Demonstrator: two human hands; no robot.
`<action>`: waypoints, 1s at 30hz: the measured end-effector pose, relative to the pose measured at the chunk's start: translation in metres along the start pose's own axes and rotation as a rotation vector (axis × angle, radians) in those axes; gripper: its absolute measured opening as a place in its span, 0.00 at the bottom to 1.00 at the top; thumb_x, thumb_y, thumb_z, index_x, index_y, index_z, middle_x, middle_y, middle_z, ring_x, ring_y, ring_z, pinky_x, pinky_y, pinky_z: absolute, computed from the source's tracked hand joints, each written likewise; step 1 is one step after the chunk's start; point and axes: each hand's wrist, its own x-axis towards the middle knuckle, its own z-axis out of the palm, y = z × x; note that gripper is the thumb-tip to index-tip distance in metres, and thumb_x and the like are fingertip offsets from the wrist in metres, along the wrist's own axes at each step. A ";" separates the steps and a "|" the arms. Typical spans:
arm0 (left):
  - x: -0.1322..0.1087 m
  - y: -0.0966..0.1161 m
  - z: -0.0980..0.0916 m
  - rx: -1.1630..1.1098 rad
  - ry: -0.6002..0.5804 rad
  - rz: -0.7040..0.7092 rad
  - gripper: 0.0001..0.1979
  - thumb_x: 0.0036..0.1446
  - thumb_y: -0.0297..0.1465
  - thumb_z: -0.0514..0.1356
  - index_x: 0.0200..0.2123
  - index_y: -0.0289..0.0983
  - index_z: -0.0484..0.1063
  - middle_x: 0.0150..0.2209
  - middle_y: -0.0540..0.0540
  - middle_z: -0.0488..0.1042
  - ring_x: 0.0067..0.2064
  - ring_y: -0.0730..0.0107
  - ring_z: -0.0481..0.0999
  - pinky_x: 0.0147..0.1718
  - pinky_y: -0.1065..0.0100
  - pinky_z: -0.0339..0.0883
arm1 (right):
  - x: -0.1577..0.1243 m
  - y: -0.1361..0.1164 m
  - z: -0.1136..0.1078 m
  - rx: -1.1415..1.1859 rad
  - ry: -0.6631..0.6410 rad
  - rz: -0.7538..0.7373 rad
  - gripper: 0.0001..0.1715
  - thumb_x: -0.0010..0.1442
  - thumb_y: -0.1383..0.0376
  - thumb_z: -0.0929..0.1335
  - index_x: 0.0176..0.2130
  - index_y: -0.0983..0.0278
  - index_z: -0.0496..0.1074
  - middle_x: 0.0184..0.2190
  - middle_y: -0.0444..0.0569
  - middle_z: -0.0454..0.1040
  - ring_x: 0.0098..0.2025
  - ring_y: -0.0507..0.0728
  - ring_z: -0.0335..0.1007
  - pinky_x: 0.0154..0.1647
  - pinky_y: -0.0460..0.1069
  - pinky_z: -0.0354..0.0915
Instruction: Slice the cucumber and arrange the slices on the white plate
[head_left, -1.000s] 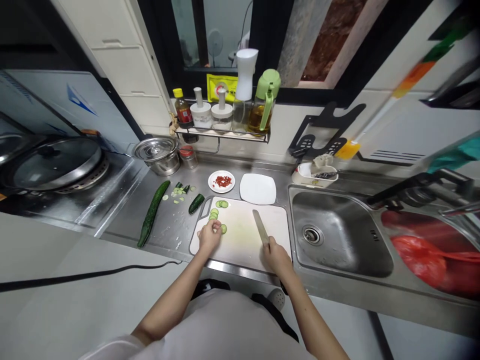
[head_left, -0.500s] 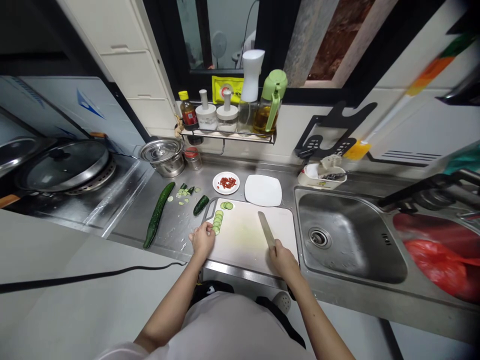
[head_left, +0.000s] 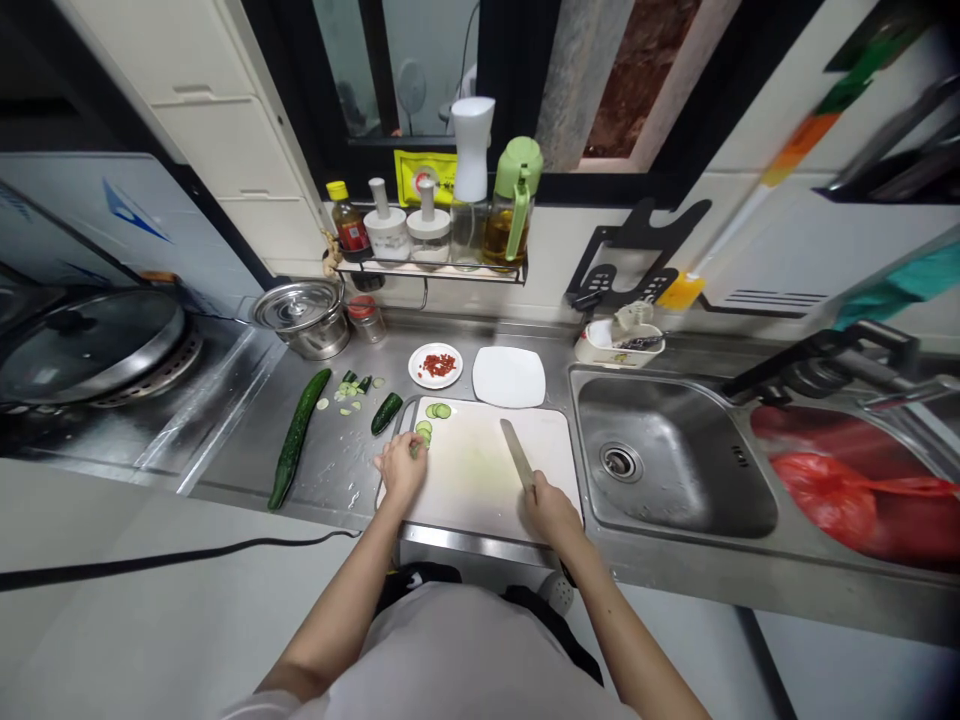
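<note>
My left hand (head_left: 403,470) is at the left side of the white cutting board (head_left: 457,500), its fingers closed round the near end of a row of cucumber slices (head_left: 424,430) and hiding part of it. A few more loose slices (head_left: 439,411) lie just beyond. In my right hand (head_left: 551,508) is a knife (head_left: 516,450), gripped by the handle, its blade pointing away over the board's right half. Left of the board rests a cut cucumber piece (head_left: 386,413), and farther left a long cucumber (head_left: 300,440).
Behind the board stand a white square plate (head_left: 510,377) and a small plate (head_left: 413,374) of chopped red bits. Cucumber scraps (head_left: 349,390) lie on the steel counter. A sink (head_left: 675,480) is at the right, a lidded pot (head_left: 304,315) at the back left, and a bottle rack (head_left: 435,270) above.
My left hand has moved slightly forward over the row of cucumber slices, covering more of them. My right hand keeps the knife in about the same place. The view has turned a little right.
</note>
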 end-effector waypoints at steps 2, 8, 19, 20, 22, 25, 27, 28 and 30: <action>0.007 0.011 0.001 0.016 0.007 0.035 0.10 0.59 0.32 0.55 0.41 0.44 0.75 0.47 0.44 0.76 0.50 0.56 0.70 0.50 0.56 0.54 | 0.001 0.000 0.001 -0.006 -0.001 -0.001 0.16 0.68 0.67 0.54 0.51 0.66 0.62 0.41 0.59 0.77 0.43 0.61 0.74 0.35 0.50 0.56; 0.041 0.040 0.009 0.136 0.008 0.147 0.16 0.60 0.35 0.54 0.50 0.48 0.73 0.50 0.43 0.73 0.54 0.53 0.66 0.51 0.55 0.53 | 0.001 -0.001 0.000 0.006 -0.021 0.006 0.19 0.67 0.67 0.54 0.53 0.66 0.62 0.42 0.59 0.76 0.46 0.62 0.73 0.38 0.50 0.58; 0.077 0.057 0.017 0.315 -0.128 0.190 0.14 0.57 0.35 0.57 0.46 0.43 0.74 0.53 0.40 0.72 0.55 0.49 0.66 0.50 0.53 0.53 | 0.001 0.001 0.004 0.011 0.005 -0.003 0.17 0.66 0.67 0.54 0.52 0.66 0.62 0.42 0.59 0.76 0.44 0.62 0.74 0.36 0.50 0.58; 0.077 0.058 0.017 0.305 -0.128 0.185 0.14 0.56 0.34 0.57 0.46 0.43 0.74 0.52 0.40 0.73 0.55 0.50 0.67 0.50 0.53 0.54 | 0.002 0.001 0.005 0.013 0.008 -0.003 0.17 0.67 0.67 0.54 0.51 0.66 0.62 0.42 0.59 0.76 0.44 0.62 0.74 0.36 0.50 0.58; 0.077 0.060 0.016 0.271 -0.129 0.174 0.13 0.55 0.32 0.57 0.44 0.43 0.73 0.50 0.41 0.75 0.53 0.52 0.69 0.50 0.54 0.54 | 0.002 0.001 0.006 0.019 0.009 0.001 0.17 0.67 0.67 0.54 0.52 0.66 0.62 0.42 0.59 0.77 0.44 0.61 0.74 0.36 0.50 0.58; 0.075 0.060 0.015 0.183 -0.137 0.151 0.12 0.55 0.29 0.57 0.42 0.43 0.73 0.44 0.44 0.78 0.51 0.55 0.72 0.50 0.56 0.55 | 0.002 0.001 0.005 0.027 -0.002 0.007 0.17 0.67 0.67 0.54 0.53 0.66 0.61 0.42 0.59 0.77 0.45 0.61 0.74 0.37 0.50 0.59; 0.071 0.059 0.015 0.092 -0.154 0.127 0.12 0.55 0.29 0.57 0.42 0.43 0.74 0.41 0.46 0.79 0.49 0.58 0.74 0.49 0.59 0.56 | 0.001 0.001 0.004 0.034 -0.008 0.010 0.17 0.67 0.67 0.54 0.53 0.66 0.61 0.43 0.59 0.77 0.45 0.61 0.74 0.38 0.50 0.59; 0.069 0.057 0.017 0.037 -0.168 0.113 0.12 0.55 0.29 0.58 0.42 0.44 0.74 0.40 0.47 0.80 0.47 0.60 0.75 0.48 0.60 0.58 | 0.001 0.001 0.003 0.037 -0.010 0.009 0.17 0.67 0.67 0.54 0.53 0.66 0.61 0.42 0.59 0.77 0.45 0.61 0.74 0.38 0.50 0.59; 0.062 0.054 0.021 -0.076 -0.205 0.093 0.12 0.54 0.30 0.59 0.42 0.44 0.75 0.38 0.50 0.80 0.44 0.64 0.76 0.45 0.64 0.60 | 0.001 0.001 0.002 0.041 -0.014 0.007 0.17 0.67 0.67 0.54 0.52 0.66 0.62 0.42 0.59 0.77 0.45 0.61 0.74 0.38 0.50 0.60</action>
